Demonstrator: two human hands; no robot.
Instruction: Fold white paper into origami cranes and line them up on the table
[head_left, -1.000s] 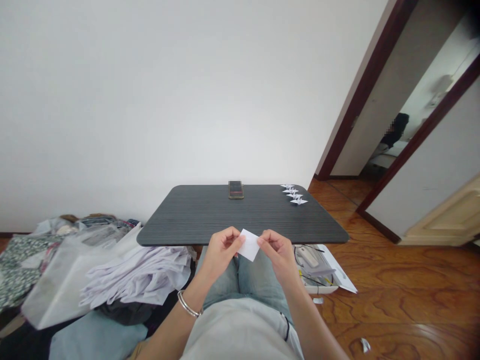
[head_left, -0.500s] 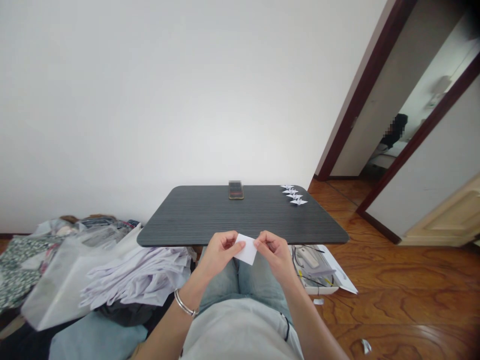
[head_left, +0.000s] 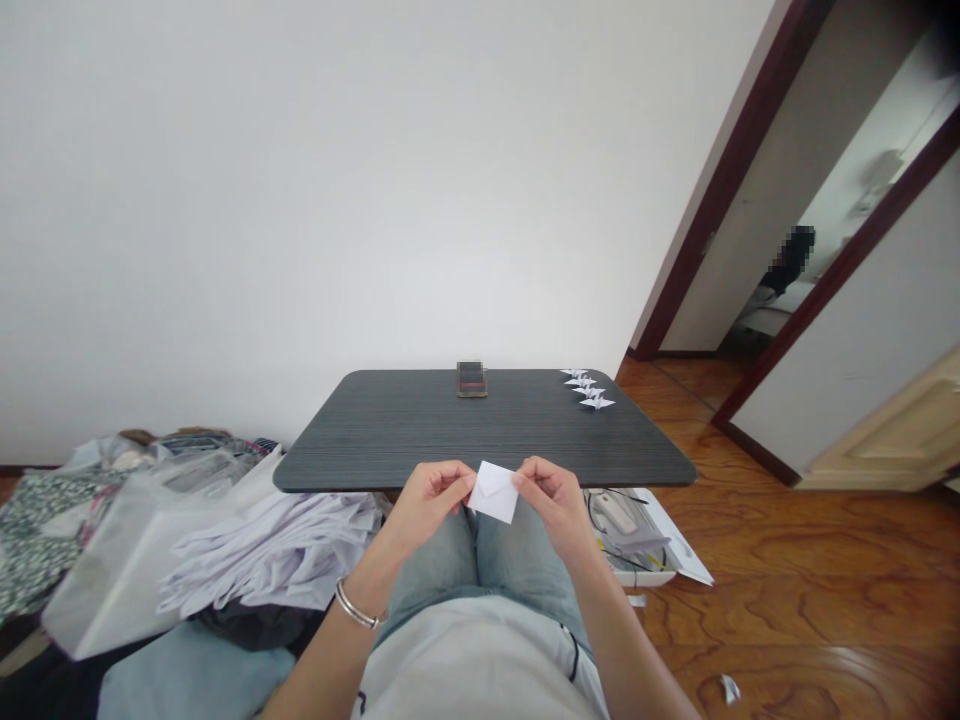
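Note:
A small white folded paper is held over my lap, just off the near edge of the dark table. A crease or flap shows on its upper face. My left hand pinches its left edge between thumb and fingers. On the other side, the thumb and fingers of my right hand are closed on its right corner. Several white paper cranes stand in a row at the table's far right.
A phone rests at the table's back edge by the wall. Folded white cloth and other clothes are piled at the left. Under the right side sits a white box with cables. Paper scraps lie on the wooden floor.
The paper has turned slightly, and a flap line now shows on its face. My left hand has shifted a little left, from the paper's face to its edge. My right hand keeps its pinch.

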